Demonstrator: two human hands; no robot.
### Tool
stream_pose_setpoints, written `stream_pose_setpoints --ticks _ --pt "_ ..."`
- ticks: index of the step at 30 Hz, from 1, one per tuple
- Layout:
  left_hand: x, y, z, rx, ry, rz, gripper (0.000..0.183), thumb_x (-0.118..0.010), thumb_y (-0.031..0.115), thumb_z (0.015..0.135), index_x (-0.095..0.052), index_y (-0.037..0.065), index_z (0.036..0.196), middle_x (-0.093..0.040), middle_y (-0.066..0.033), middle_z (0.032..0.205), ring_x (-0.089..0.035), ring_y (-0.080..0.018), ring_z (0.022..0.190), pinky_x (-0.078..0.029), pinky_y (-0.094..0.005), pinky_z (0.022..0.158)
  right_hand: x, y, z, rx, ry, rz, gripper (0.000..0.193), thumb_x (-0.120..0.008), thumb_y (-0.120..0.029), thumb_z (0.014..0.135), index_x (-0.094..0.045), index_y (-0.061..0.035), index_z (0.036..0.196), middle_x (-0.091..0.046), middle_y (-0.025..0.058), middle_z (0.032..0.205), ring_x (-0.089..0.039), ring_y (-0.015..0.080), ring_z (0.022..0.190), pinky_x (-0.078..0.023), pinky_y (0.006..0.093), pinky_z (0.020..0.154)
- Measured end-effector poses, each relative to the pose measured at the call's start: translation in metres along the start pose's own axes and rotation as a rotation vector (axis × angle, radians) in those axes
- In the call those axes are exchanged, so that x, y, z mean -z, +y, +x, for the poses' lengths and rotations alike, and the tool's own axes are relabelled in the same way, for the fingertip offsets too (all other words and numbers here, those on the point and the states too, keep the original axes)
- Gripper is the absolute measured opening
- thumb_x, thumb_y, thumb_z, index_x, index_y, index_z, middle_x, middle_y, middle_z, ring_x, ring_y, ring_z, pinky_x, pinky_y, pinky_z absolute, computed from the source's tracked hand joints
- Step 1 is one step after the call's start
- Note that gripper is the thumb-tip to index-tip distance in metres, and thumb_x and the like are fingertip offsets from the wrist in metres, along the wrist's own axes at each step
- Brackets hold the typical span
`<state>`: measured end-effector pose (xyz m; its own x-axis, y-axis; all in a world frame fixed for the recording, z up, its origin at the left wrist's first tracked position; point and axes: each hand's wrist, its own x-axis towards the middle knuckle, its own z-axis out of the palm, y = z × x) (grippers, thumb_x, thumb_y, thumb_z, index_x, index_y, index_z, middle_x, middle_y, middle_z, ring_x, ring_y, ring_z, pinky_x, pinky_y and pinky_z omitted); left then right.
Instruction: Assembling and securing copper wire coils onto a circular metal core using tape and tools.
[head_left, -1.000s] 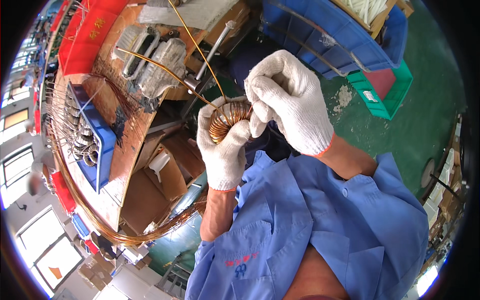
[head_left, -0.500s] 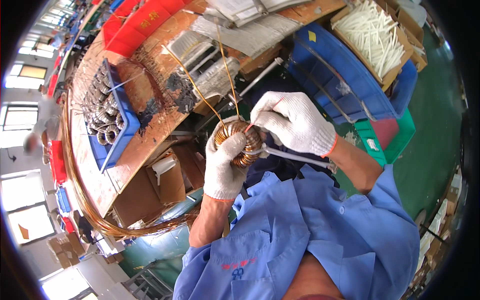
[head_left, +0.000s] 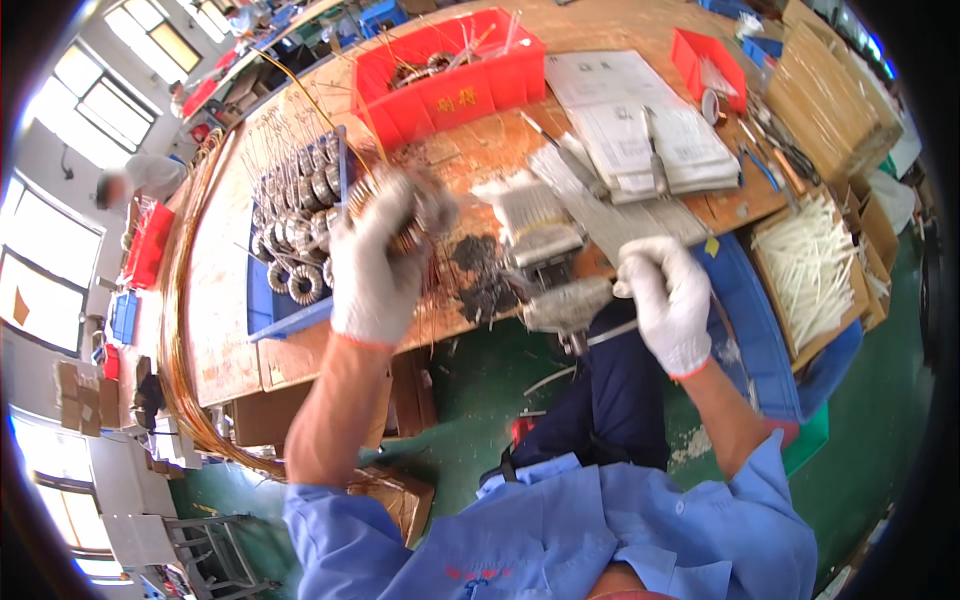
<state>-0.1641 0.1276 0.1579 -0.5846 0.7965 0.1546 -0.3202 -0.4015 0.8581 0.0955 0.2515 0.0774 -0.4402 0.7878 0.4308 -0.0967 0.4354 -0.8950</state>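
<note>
My left hand (head_left: 375,275), in a white knit glove, is wrapped round a copper-wound ring coil (head_left: 432,205), blurred by motion. A long copper wire end rises from it toward the far left. It is held above the bench beside a blue tray (head_left: 292,326), where several ring coils (head_left: 303,284) stand with their wire ends up. My right hand (head_left: 667,305), also gloved, has its fingers curled and pressed together in front of the bench edge; whatever is in them is hidden. To its left is a grey metal vise (head_left: 565,300) at the bench edge.
A red bin (head_left: 450,105) holding coils stands at the back. Papers (head_left: 640,120) with tools on them lie right of it. A box of white strips (head_left: 808,260) rests over a blue crate (head_left: 765,345) at right. A bundle of copper wire (head_left: 172,330) curves round the bench's left end.
My left hand has carried the coil up and left over the bench, beside the tray. My right hand has parted from the coil and moved right and down. The view has shifted, showing more bench.
</note>
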Motion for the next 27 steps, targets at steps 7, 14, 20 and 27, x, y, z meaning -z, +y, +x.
stream_pose_setpoints --ticks 7,14,20,27 --pt "0.077 0.036 0.269 -0.111 0.257 -0.077 0.027 -0.066 0.033 0.107 -0.067 0.007 0.112 -0.073 -0.0074 0.104 -0.069 -0.0218 0.097 -0.054 -0.0486 0.101 -0.050 0.023 0.017 0.301 -0.254 -0.363 0.018 -0.076 -0.004 0.088 -0.068 -0.0061 0.105 -0.068 0.0133 0.090 -0.066 0.0374 0.080 -0.054 0.0454 0.070" --pt "0.053 -0.026 0.471 -0.038 0.185 -0.376 0.032 -0.052 0.007 0.106 -0.050 -0.010 0.133 -0.058 -0.0283 0.135 -0.064 -0.0444 0.119 -0.058 -0.0586 0.108 -0.042 0.037 0.016 0.208 -0.360 -0.387 0.029 -0.081 -0.011 0.083 -0.068 -0.0098 0.108 -0.066 0.0085 0.088 -0.065 0.0324 0.073 -0.054 0.0416 0.063" --pt "0.034 -0.114 0.561 0.214 0.160 0.142 0.033 -0.054 0.006 0.103 -0.050 -0.005 0.133 -0.062 -0.0246 0.129 -0.068 -0.0395 0.112 -0.064 -0.0645 0.092 -0.038 0.026 0.026 0.159 -0.341 -0.310 0.035 -0.082 -0.007 0.075 -0.069 -0.0084 0.108 -0.066 0.0098 0.086 -0.063 0.0325 0.068 -0.053 0.0423 0.059" --pt "0.027 -0.089 0.562 0.086 0.220 0.550 0.030 -0.073 0.017 0.099 -0.063 -0.007 0.114 -0.066 -0.0228 0.109 -0.071 -0.0364 0.089 -0.065 -0.0542 0.082 -0.039 0.033 0.021 0.141 -0.336 -0.317 0.025 -0.080 -0.005 0.077 -0.070 -0.0092 0.099 -0.066 0.0086 0.082 -0.061 0.0316 0.062 -0.052 0.0416 0.057"
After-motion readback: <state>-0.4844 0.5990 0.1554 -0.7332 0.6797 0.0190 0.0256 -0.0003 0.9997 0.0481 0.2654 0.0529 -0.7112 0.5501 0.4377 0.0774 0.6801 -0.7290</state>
